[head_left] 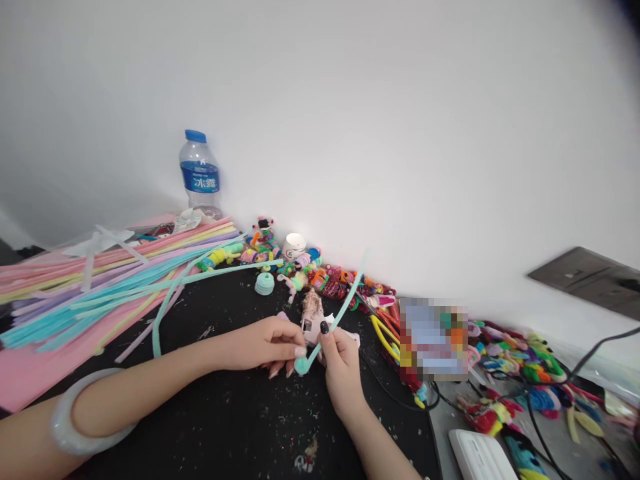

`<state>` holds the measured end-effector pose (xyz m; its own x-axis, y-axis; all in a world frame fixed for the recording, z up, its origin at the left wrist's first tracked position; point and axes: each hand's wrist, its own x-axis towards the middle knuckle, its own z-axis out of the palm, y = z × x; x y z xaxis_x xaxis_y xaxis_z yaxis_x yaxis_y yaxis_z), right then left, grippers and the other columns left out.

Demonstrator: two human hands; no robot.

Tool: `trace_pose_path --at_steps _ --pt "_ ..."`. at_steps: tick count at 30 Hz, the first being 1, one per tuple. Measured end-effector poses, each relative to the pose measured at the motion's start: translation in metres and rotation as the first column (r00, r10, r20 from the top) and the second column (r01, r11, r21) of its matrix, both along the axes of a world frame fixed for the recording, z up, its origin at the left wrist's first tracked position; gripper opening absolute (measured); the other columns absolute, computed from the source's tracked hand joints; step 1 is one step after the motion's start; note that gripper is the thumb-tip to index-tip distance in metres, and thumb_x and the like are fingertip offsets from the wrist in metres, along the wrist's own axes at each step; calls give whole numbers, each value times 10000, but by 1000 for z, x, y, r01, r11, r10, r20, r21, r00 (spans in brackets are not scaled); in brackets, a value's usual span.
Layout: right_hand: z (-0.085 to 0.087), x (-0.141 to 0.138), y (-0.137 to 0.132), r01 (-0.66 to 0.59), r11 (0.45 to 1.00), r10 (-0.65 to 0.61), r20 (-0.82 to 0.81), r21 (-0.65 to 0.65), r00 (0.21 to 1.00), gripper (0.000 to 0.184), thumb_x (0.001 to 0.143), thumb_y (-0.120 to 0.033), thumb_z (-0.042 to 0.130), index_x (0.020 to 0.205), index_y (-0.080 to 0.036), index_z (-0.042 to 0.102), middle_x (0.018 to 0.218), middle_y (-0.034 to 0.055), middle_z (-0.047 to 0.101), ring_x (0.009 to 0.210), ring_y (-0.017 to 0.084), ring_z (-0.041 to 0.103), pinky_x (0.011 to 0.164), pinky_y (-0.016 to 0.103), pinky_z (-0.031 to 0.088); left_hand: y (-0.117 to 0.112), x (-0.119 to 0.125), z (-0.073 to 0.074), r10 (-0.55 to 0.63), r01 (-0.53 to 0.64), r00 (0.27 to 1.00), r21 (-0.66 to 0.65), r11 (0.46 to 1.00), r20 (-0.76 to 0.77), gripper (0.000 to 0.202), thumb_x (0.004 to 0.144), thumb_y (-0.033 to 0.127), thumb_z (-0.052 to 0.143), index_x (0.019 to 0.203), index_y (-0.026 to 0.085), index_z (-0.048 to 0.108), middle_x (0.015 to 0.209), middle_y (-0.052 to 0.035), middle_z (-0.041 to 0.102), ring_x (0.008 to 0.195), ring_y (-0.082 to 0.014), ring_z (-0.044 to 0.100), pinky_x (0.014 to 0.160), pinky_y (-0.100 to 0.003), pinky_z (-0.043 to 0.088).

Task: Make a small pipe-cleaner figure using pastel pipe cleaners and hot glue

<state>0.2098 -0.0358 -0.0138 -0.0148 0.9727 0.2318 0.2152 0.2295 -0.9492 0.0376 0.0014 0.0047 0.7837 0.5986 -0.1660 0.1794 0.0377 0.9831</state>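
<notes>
A mint-green pipe cleaner (345,308) is curled into a small coil at its lower end, and its free length slants up and to the right. My left hand (280,345) is closed on the coiled end between thumb and fingers. Just to the right, my right hand (343,363) pinches the straight part between thumb and fingers. Behind both hands lies a pale pink glue gun (313,313), partly covered by them. A wound mint-green coil (265,284) sits on the black mat (225,413) beyond my left hand.
Bundled pastel pipe cleaners (125,287) spread across the left, with a water bottle (200,175) behind. Colourful pipe-cleaner figures (265,243) and a white cup (295,245) line the wall. At right are a white device (481,455), black cables (537,420) and a wall socket (585,280).
</notes>
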Motion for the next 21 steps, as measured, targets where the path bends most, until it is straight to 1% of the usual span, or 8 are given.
trace_pose_path --at_steps 4,8,11,15,21 --pt "1 -2 1 13 999 -16 -83 -34 996 367 876 -430 441 588 -217 364 516 -79 273 438 94 253 392 212 221 5 0 -2 108 -110 992 28 994 72 357 867 466 416 754 149 532 588 24 561 442 -67 484 410 -158 314" --pt "1 -4 2 -1 998 -8 -152 -55 988 301 877 -422 437 658 -219 394 531 -87 249 429 94 225 384 214 198 5 -1 -1 151 -156 984 52 986 96 354 868 463 416 761 145 529 653 5 593 451 -64 477 416 -160 321" --pt "1 -5 3 -3 998 -7 -185 -57 983 274 877 -406 446 682 -216 416 532 -87 254 430 95 230 389 216 199 3 -1 1 174 -185 981 138 973 89 323 874 436 424 797 147 548 678 13 585 459 -61 463 450 -170 350" --pt "1 -5 2 -14 998 1 -204 -66 979 247 868 -373 474 686 -215 419 532 -88 253 431 94 224 397 219 191 1 -1 3 216 -228 974 264 937 71 308 892 399 406 787 150 554 694 22 567 481 -63 466 489 -179 375" --pt "0 -5 1 -17 997 2 -214 -71 977 270 856 -376 496 656 -209 425 543 -80 267 459 98 225 415 224 190 1 -4 3 280 -298 955 319 900 102 295 909 379 381 793 161 541 696 30 557 484 -66 460 504 -187 386"
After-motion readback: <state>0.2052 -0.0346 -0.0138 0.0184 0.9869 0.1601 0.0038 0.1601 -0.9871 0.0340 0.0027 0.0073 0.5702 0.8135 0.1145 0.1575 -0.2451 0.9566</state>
